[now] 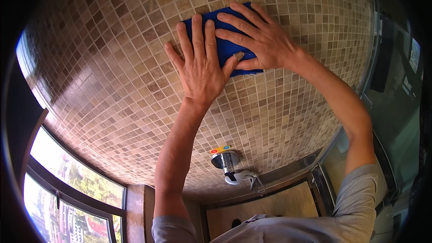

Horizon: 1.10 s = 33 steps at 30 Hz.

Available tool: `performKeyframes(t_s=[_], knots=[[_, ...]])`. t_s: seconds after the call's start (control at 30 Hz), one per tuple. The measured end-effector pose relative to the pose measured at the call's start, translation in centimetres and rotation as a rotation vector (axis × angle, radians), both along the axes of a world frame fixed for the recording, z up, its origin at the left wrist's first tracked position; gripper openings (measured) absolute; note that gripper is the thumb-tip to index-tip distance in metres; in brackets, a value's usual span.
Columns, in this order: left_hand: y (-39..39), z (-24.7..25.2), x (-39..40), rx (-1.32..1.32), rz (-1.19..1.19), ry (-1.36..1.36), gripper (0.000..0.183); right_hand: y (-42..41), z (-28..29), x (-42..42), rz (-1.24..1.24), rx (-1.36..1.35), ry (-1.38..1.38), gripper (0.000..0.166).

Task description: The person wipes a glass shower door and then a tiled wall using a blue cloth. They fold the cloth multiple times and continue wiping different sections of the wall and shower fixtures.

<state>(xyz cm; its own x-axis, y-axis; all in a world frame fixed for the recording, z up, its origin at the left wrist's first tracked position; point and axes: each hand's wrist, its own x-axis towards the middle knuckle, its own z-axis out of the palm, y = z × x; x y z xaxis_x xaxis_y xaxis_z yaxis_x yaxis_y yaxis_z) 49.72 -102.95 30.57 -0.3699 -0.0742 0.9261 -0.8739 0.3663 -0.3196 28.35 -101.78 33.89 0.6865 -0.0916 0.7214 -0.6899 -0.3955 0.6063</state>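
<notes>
A blue cloth lies flat against a wall of small beige and brown mosaic tiles. My left hand presses on its left part, fingers spread, with the little finger on the tiles beyond the cloth's edge. Over the upper right part, my right hand lies with spread fingers and holds the cloth to the wall. The two thumbs almost meet near the cloth's lower part. At my left thumb's tip is a small frayed greyish-brown patch; whether it belongs to the cloth, I cannot tell. Both palms hide much of the cloth.
Below my hands, a chrome mixer tap with a red-and-blue marked yellow tag juts from the wall. Close by is a white hand shower. A window stands at lower left, glass panels at right. Ribbed matting covers the floor.
</notes>
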Motion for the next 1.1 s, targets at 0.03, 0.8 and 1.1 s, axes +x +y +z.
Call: performKeyframes(t_s=[0.03,0.8,1.1], knots=[[0.0,0.0,0.0,0.000,-0.003,0.000,0.095,0.1,-0.1,0.0,0.002,-0.007,0.003,0.093],[0.2,-6.1,0.2,0.061,0.021,-0.012,0.094,-0.1,-6.2,0.2,0.016,0.034,-0.004,0.088],[0.2,-15.1,0.4,0.182,-0.016,0.003,0.083,0.0,-14.7,-0.1,-0.003,0.123,0.000,0.081]])
